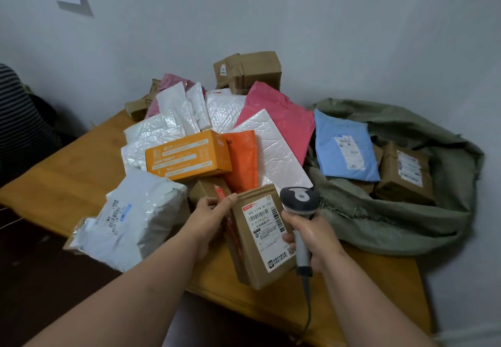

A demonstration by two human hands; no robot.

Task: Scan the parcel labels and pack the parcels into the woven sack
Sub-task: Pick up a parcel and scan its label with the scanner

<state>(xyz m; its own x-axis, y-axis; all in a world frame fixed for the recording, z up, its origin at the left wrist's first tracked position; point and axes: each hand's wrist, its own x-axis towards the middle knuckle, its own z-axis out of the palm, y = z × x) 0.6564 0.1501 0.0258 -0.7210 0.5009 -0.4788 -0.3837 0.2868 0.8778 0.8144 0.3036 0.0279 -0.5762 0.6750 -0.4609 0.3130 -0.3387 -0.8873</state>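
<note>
Left hand: the left hand (pixel 210 211) grips the upper left edge of a brown kraft parcel (pixel 260 241), thumb on its top corner, fingers curled behind.
Parcel in hand: held tilted above the near table edge, its white shipping label (pixel 267 227) facing up.
Right hand: the right hand (pixel 309 234) is wrapped round the handle of a grey barcode scanner (pixel 299 201), whose head sits just beside the parcel's top right corner; its cable hangs past the table edge.
Table: bare wooden table (pixel 67 173) shows on the left and along the near edge.
Near pile: a white plastic mailer (pixel 135 216) overhangs the near left edge; behind it an orange box (pixel 188 156) lies on white bubble mailers.
Sack: the green woven sack (pixel 406 222) slumps open at the table's right end, holding a blue mailer (pixel 345 148) and a brown parcel (pixel 406 175).
Far pile: pink mailers (pixel 279 118) and a brown box (pixel 249 71) against the wall.
</note>
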